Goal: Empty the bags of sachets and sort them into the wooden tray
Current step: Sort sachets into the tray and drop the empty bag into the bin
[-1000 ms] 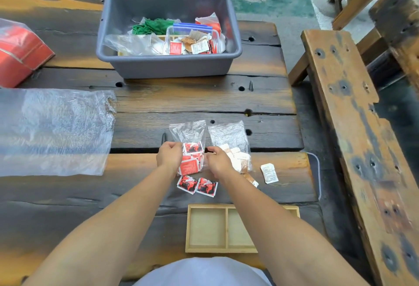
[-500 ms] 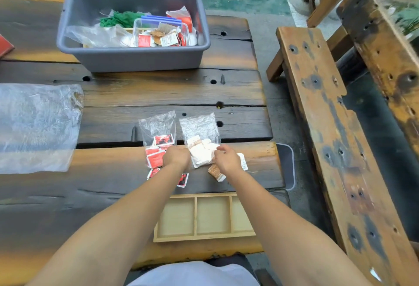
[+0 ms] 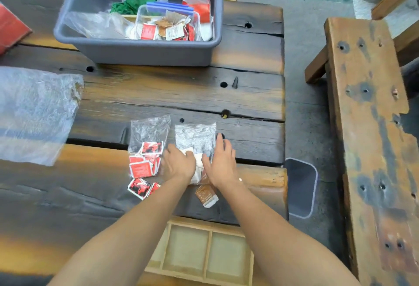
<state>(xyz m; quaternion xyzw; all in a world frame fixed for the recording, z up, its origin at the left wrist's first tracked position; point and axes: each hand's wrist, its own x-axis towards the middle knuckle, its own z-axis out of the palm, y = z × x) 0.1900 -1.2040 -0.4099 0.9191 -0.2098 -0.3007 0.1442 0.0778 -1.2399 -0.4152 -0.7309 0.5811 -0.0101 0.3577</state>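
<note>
Two clear bags lie side by side on the dark wooden table. The left bag (image 3: 148, 140) holds red sachets, and a few red sachets (image 3: 140, 188) lie loose below it. The right bag (image 3: 195, 137) holds white and brown sachets. My left hand (image 3: 179, 163) rests on that bag's lower left part, fingers curled on it. My right hand (image 3: 221, 161) lies flat along its right side. A brown sachet (image 3: 206, 195) lies loose between my forearms. The wooden tray (image 3: 209, 253) with empty compartments sits at the near table edge, partly hidden by my arms.
A grey tub (image 3: 145, 52) at the back holds a clear box of sachets, green material and plastic bags. A large clear plastic sheet (image 3: 34, 113) covers the left side. A red box (image 3: 11, 29) sits far left. A wooden bench (image 3: 367, 127) stands to the right.
Both hands moved from the red-sachet bag to the bag of white and brown sachets. My right hand has opened flat along its right side. The camera shifted right and closer.
</note>
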